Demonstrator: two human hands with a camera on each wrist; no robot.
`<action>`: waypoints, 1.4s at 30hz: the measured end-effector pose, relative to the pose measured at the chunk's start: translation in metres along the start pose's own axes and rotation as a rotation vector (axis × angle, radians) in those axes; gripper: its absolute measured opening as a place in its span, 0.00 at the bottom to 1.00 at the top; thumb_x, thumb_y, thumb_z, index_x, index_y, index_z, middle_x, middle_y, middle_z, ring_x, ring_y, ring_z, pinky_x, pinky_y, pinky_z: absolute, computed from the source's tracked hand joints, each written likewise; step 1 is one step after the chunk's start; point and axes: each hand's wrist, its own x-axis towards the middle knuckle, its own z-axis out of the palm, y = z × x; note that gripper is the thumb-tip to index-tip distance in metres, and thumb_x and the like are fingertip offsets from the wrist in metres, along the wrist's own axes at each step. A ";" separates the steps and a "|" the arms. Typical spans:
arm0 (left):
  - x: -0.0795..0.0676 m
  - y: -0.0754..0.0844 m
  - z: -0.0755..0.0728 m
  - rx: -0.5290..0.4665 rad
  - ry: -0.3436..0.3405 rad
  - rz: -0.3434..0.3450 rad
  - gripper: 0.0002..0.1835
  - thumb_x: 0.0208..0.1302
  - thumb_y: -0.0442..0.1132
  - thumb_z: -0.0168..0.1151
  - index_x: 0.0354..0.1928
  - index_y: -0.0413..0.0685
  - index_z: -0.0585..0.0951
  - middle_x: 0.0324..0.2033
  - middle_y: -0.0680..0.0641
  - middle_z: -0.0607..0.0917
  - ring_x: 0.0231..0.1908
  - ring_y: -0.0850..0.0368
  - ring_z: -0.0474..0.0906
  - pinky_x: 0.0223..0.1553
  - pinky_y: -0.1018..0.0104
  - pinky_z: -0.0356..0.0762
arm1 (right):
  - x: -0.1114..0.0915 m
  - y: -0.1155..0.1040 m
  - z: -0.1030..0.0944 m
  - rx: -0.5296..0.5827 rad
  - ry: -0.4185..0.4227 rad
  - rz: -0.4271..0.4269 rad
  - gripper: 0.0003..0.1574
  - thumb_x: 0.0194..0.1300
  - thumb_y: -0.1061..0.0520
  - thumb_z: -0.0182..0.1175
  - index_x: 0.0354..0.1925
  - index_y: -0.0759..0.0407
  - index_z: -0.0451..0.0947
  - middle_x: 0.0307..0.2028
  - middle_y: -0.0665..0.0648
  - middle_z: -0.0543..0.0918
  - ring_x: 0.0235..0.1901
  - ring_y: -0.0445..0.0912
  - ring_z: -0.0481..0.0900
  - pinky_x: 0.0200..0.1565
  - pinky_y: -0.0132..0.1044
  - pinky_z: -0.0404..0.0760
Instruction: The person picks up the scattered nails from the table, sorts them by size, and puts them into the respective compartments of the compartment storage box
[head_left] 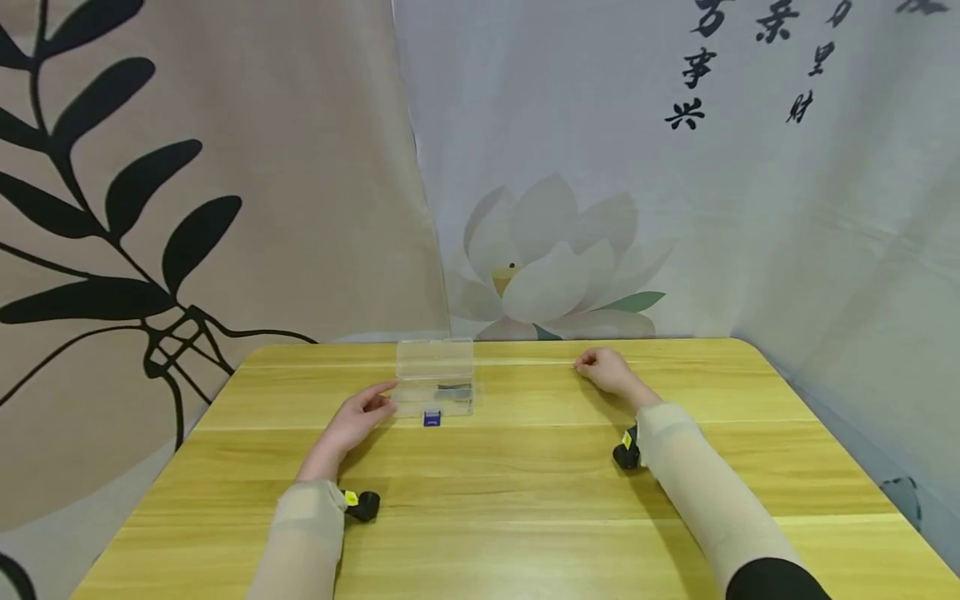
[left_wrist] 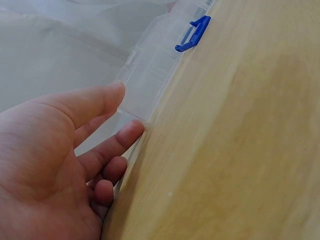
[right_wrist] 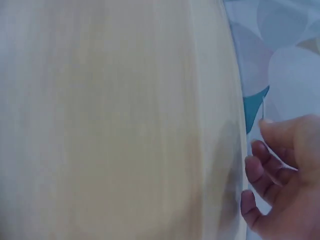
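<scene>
A clear plastic case (head_left: 433, 360) stands on the table with its lid raised and a blue latch (head_left: 432, 418) at its front. Inside, toward the right, lie a few thin dark pieces (head_left: 453, 387); their kind is too small to tell. My left hand (head_left: 363, 418) is at the case's left end, fingertips touching or very near its side, thumb (left_wrist: 102, 100) by the corner. Off to the right, close to the table's far edge, my right hand (head_left: 606, 372) pinches a thin, pale, needle-like piece (right_wrist: 263, 107) between thumb and forefinger. The piece points up past the fingertips.
The wooden table (head_left: 495, 517) ends at the far side against a hanging cloth (head_left: 562, 125) printed with a flower and writing. Black wrist cameras (head_left: 627, 450) sit on both sleeves, low over the tabletop.
</scene>
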 end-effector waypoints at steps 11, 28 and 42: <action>-0.002 0.000 -0.003 -0.011 0.007 -0.004 0.27 0.71 0.39 0.57 0.70 0.44 0.68 0.52 0.39 0.77 0.51 0.46 0.70 0.51 0.54 0.69 | 0.002 -0.035 0.006 0.147 0.122 -0.064 0.16 0.76 0.56 0.50 0.50 0.66 0.76 0.47 0.64 0.79 0.42 0.53 0.74 0.43 0.46 0.73; 0.000 0.001 -0.002 0.004 0.015 0.003 0.26 0.72 0.39 0.57 0.69 0.44 0.68 0.52 0.39 0.77 0.52 0.45 0.71 0.52 0.51 0.69 | 0.005 -0.062 0.018 0.282 0.156 -0.103 0.14 0.75 0.57 0.52 0.48 0.67 0.78 0.32 0.58 0.77 0.29 0.48 0.70 0.32 0.39 0.70; -0.001 0.000 -0.001 -0.004 0.006 -0.005 0.27 0.72 0.41 0.57 0.70 0.45 0.68 0.54 0.38 0.76 0.54 0.44 0.71 0.54 0.50 0.69 | 0.002 -0.104 0.078 0.345 -0.056 -0.146 0.14 0.72 0.58 0.56 0.45 0.68 0.81 0.41 0.62 0.81 0.33 0.48 0.72 0.36 0.37 0.73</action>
